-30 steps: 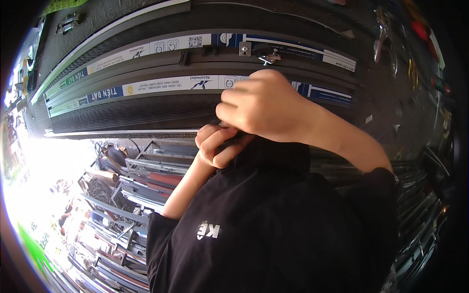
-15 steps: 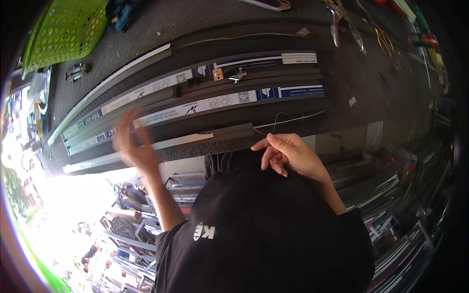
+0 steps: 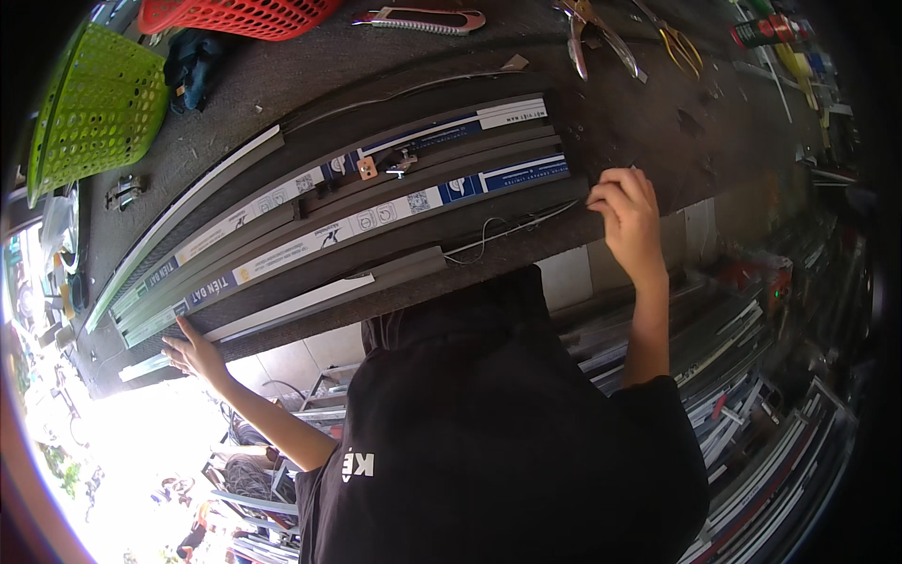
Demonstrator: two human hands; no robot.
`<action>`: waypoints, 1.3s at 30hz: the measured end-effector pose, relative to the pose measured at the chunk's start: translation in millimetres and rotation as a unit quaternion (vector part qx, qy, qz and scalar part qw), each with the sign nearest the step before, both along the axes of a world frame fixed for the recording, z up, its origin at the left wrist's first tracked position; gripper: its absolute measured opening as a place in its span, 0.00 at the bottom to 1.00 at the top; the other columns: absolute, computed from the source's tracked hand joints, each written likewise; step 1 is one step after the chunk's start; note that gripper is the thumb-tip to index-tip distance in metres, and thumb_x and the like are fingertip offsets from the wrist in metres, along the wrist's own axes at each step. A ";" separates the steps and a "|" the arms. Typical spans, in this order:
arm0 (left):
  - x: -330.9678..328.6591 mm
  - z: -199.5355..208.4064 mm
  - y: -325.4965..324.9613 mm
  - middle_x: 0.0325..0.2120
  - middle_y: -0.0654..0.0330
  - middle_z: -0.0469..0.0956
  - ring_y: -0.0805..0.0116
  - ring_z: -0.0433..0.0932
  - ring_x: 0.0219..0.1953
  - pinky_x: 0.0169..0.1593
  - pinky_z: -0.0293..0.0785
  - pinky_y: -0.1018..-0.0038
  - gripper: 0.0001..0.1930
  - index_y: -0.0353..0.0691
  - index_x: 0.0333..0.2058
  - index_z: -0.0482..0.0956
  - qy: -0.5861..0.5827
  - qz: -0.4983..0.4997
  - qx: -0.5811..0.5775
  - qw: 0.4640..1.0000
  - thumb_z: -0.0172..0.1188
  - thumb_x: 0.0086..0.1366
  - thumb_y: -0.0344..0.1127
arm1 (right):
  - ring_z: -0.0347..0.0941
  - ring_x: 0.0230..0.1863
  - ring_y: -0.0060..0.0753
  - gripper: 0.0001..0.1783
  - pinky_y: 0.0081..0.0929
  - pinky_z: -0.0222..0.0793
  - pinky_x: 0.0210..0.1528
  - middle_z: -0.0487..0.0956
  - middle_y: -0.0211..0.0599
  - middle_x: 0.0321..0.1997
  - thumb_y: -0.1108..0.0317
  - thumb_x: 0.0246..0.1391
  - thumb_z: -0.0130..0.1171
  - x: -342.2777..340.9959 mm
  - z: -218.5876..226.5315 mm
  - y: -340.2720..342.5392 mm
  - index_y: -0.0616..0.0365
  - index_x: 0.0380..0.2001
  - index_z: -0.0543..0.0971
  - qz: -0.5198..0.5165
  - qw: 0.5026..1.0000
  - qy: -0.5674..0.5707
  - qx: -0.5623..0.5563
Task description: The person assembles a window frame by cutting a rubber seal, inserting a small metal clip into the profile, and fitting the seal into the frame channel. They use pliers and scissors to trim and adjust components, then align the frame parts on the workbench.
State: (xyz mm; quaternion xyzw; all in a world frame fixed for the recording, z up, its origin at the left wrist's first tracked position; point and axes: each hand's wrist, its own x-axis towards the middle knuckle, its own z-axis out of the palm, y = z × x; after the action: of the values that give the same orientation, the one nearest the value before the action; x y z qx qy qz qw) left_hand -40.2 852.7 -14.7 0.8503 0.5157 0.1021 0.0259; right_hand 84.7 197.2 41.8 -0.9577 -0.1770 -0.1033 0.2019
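Several long dark metal profiles with printed blue-and-white film lie side by side on the dark worktop. My left hand (image 3: pixel 195 355), fingers spread, touches the left end of the nearest labelled profile (image 3: pixel 319 237). At the worktop's right side, my right hand (image 3: pixel 627 214) is closed with its fingertips together. What those fingers hold, if anything, is hidden. Just left of them ends a thin grey strip (image 3: pixel 526 224) with a loose looped thread. A short pale-faced profile (image 3: pixel 315 299) lies along the near edge. On the farther profiles rest a small copper-coloured plate (image 3: pixel 366 168) and a silver metal fitting (image 3: pixel 403 167).
Green (image 3: pixel 99 113) and red (image 3: pixel 249 13) perforated baskets stand at the far left, with dark gloves (image 3: pixel 191 68) between them. A utility knife (image 3: pixel 420 20), pliers (image 3: pixel 598 39) and yellow-handled cutters (image 3: pixel 681 52) lie along the far side. Stacked profiles (image 3: pixel 752 451) fill the right below the worktop.
My left hand has gone left and nearer, onto the profile's end. The right hand has reached out to the right and closed its fingers. The view has shifted, showing the red basket.
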 end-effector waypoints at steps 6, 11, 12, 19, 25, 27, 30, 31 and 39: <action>-0.9 0.5 -1.4 0.72 0.40 0.41 0.41 0.38 0.74 0.74 0.37 0.52 0.56 0.37 0.72 0.46 -0.014 -0.004 -0.003 1.000 0.32 0.61 0.81 | 0.69 0.42 0.36 0.10 0.35 0.62 0.50 0.73 0.29 0.36 0.69 0.40 0.73 -3.5 6.8 6.3 0.54 0.27 0.82 -0.003 0.986 0.091 0.139; 1.8 2.3 -3.4 0.73 0.42 0.41 0.40 0.37 0.74 0.74 0.38 0.50 0.54 0.39 0.72 0.45 -0.005 0.012 -0.010 1.000 0.33 0.62 0.80 | 0.66 0.42 0.34 0.08 0.39 0.58 0.51 0.69 0.28 0.33 0.67 0.40 0.74 -16.7 -2.1 26.2 0.52 0.24 0.83 -0.020 0.997 0.035 0.070; 2.3 4.3 -5.7 0.73 0.42 0.41 0.40 0.37 0.74 0.74 0.37 0.50 0.54 0.39 0.72 0.45 -0.004 0.012 -0.011 1.000 0.33 0.62 0.80 | 0.66 0.43 0.35 0.08 0.39 0.58 0.51 0.69 0.29 0.33 0.67 0.40 0.73 -17.1 -3.8 28.1 0.52 0.24 0.82 -0.032 0.998 0.026 0.047; -2.5 17.2 4.6 0.72 0.46 0.46 0.46 0.44 0.74 0.73 0.43 0.53 0.49 0.38 0.71 0.50 0.094 0.013 -0.002 0.995 0.29 0.67 0.75 | 0.68 0.47 0.40 0.04 0.40 0.60 0.52 0.72 0.31 0.40 0.69 0.50 0.66 -10.1 4.6 2.3 0.52 0.28 0.80 -0.097 0.995 -0.012 -0.016; -6.5 24.2 85.8 0.69 0.50 0.57 0.47 0.56 0.70 0.72 0.48 0.52 0.36 0.36 0.69 0.56 0.114 0.039 0.019 0.992 0.32 0.73 0.57 | 0.73 0.41 0.38 0.09 0.35 0.67 0.45 0.77 0.34 0.34 0.63 0.56 0.64 -35.0 43.3 38.5 0.58 0.32 0.81 -0.199 0.970 0.125 0.057; -0.6 33.4 105.3 0.66 0.46 0.63 0.45 0.61 0.68 0.70 0.49 0.48 0.31 0.32 0.66 0.62 0.125 0.061 0.024 0.990 0.34 0.74 0.49 | 0.76 0.33 0.30 0.14 0.30 0.72 0.40 0.81 0.36 0.31 0.60 0.63 0.59 -48.5 42.7 80.6 0.61 0.39 0.83 -0.085 0.926 0.274 0.247; 10.2 40.7 114.8 0.62 0.43 0.69 0.44 0.66 0.65 0.69 0.49 0.45 0.29 0.30 0.58 0.72 0.217 0.053 -0.010 0.975 0.34 0.74 0.47 | 0.77 0.28 0.24 0.26 0.19 0.74 0.29 0.82 0.43 0.34 0.50 0.68 0.52 -49.2 17.8 136.5 0.66 0.53 0.76 0.035 0.555 0.686 0.469; 11.5 41.3 114.8 0.59 0.41 0.71 0.42 0.70 0.62 0.69 0.47 0.41 0.29 0.28 0.52 0.78 0.223 0.032 -0.007 0.974 0.34 0.73 0.46 | 0.78 0.28 0.25 0.28 0.20 0.75 0.28 0.82 0.46 0.34 0.49 0.69 0.50 -52.0 9.3 153.2 0.69 0.52 0.74 0.022 0.513 0.675 0.530; 8.3 31.7 122.5 0.50 0.35 0.76 0.38 0.75 0.52 0.58 0.65 0.49 0.27 0.24 0.46 0.78 0.229 -0.010 0.031 0.973 0.34 0.71 0.41 | 0.82 0.27 0.34 0.26 0.28 0.82 0.30 0.82 0.57 0.41 0.53 0.69 0.50 -62.4 -10.9 179.8 0.73 0.38 0.76 -0.091 0.486 0.569 0.657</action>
State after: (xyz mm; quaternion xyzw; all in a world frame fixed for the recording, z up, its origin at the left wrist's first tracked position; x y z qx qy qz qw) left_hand -31.9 975.2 17.0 0.8564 0.4962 -0.0800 -0.1181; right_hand 22.3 377.0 30.8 -0.4079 0.1841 0.3605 0.8184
